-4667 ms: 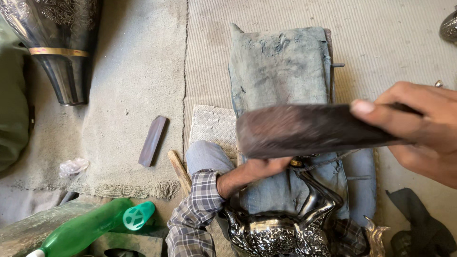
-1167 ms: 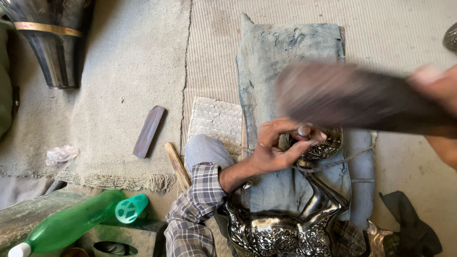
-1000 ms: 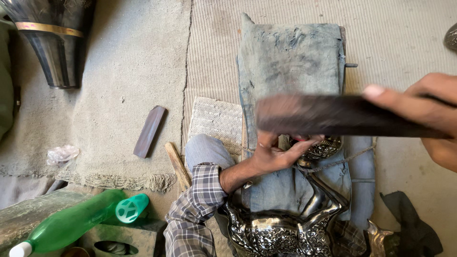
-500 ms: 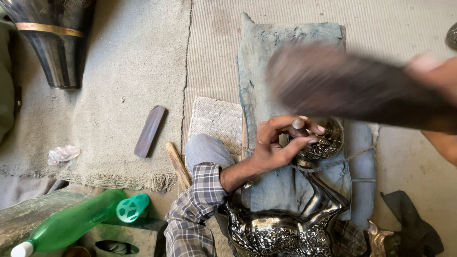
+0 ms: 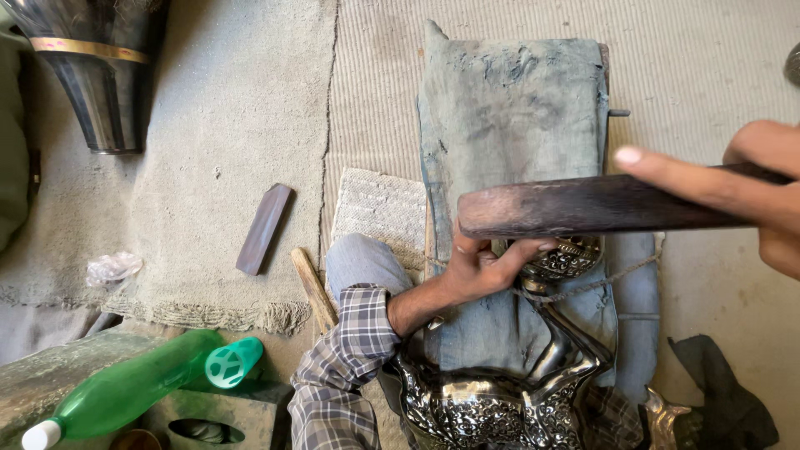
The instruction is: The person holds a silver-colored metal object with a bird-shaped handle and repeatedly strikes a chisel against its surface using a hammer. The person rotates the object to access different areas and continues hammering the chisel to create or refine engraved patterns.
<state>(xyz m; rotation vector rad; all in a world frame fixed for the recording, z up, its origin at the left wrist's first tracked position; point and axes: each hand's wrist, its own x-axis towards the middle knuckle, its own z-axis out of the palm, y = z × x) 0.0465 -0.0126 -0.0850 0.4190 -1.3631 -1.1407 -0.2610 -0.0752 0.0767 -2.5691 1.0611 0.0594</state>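
The right hand [image 5: 762,187] grips a dark wooden mallet [image 5: 583,207] raised over the embossed metal vessel [image 5: 508,383], which lies tied on a denim-covered block [image 5: 512,125]. The left hand [image 5: 483,267] closes around the vessel's ornate top, beneath the mallet.

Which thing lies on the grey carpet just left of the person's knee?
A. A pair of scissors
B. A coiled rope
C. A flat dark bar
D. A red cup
C: a flat dark bar lies slanted on the grey carpet, left of the knee, apart from the left hand on the embossed metal piece.
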